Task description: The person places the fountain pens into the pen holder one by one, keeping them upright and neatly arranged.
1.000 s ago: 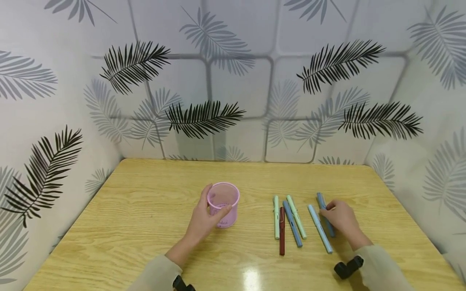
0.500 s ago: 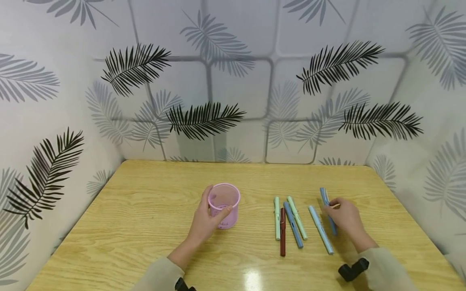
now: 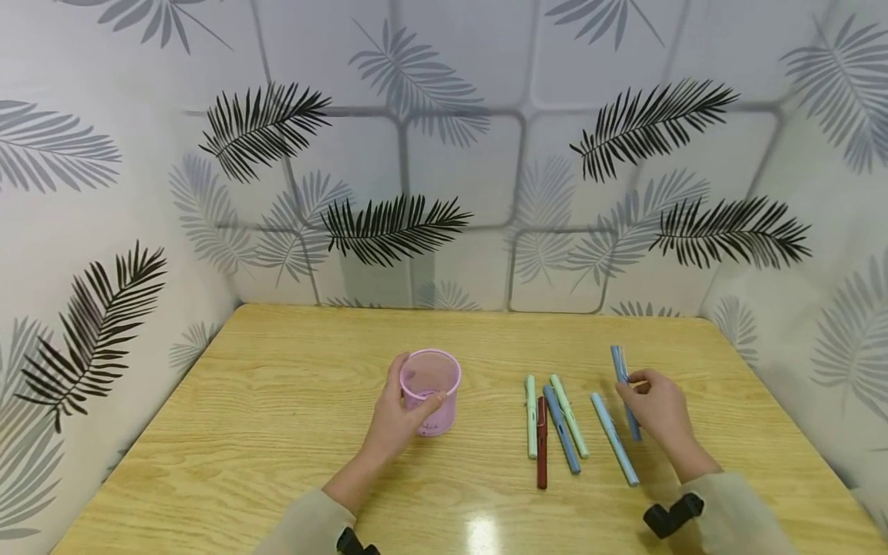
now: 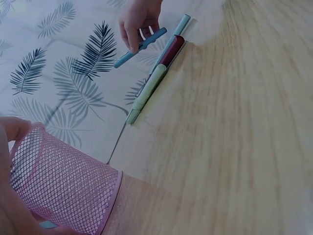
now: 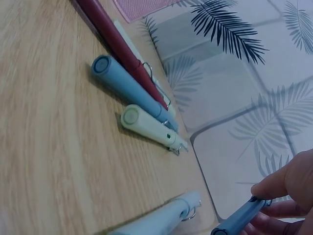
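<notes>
My left hand [image 3: 392, 422] grips a pink mesh pen cup [image 3: 442, 416] that stands upright on the table, thumb at the front near the rim. Off to the right, my right hand [image 3: 660, 412] pinches a blue pen [image 3: 617, 362] between thumb and fingers. That blue pen [image 4: 128, 58] is clear of the table in the left wrist view, held at a slant. Nearest to it lies a light blue pen [image 3: 614, 439]. Further left are another blue pen [image 3: 563, 432], a dark red pen [image 3: 542, 455] and two light green pens, one on the left [image 3: 531, 420] and one on the right [image 3: 571, 420].
All of this is on a wooden table [image 3: 277, 385]. Leaf-patterned walls [image 3: 458, 262] enclose its back and both sides. A black camera [image 3: 673, 516] is strapped to the right wrist, over a light sleeve [image 3: 735, 512].
The blue pen in my right hand has risen off the table and shifted slightly away from me. My left hand and the cup stay in place, and the other pens lie as before.
</notes>
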Available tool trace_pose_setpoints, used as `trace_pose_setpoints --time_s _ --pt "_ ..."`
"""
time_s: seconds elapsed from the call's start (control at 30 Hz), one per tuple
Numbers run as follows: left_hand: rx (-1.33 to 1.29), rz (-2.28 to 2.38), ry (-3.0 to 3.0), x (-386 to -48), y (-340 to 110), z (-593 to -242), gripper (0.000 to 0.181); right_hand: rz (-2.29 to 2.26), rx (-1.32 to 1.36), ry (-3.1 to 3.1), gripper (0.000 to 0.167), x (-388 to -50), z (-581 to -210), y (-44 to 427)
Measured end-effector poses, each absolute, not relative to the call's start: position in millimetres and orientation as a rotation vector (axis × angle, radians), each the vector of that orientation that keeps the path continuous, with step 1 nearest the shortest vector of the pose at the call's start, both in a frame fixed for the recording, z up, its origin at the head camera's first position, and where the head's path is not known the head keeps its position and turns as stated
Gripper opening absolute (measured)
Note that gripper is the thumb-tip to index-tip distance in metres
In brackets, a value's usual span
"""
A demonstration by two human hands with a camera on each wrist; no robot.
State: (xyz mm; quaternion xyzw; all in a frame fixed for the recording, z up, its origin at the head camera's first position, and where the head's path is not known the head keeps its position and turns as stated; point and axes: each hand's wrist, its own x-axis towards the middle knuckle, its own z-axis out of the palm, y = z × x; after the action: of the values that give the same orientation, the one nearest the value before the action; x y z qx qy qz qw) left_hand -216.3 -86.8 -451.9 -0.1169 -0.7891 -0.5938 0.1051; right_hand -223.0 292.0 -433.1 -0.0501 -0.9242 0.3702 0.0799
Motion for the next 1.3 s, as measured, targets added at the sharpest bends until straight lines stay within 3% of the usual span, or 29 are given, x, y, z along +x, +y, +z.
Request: trace_pose_setpoints --time_s 0.7,1.3 --pt "-0.302 -1.851 -2.358 -217 -87 -449 0.084 1.296 -0.033 -2.524 0.035 -217 -417 247" --pt "-0.343 -1.836 -2.297 -216 -86 -452 0.082 1.582 0.257 -2.173 0.02 -218 -414 206"
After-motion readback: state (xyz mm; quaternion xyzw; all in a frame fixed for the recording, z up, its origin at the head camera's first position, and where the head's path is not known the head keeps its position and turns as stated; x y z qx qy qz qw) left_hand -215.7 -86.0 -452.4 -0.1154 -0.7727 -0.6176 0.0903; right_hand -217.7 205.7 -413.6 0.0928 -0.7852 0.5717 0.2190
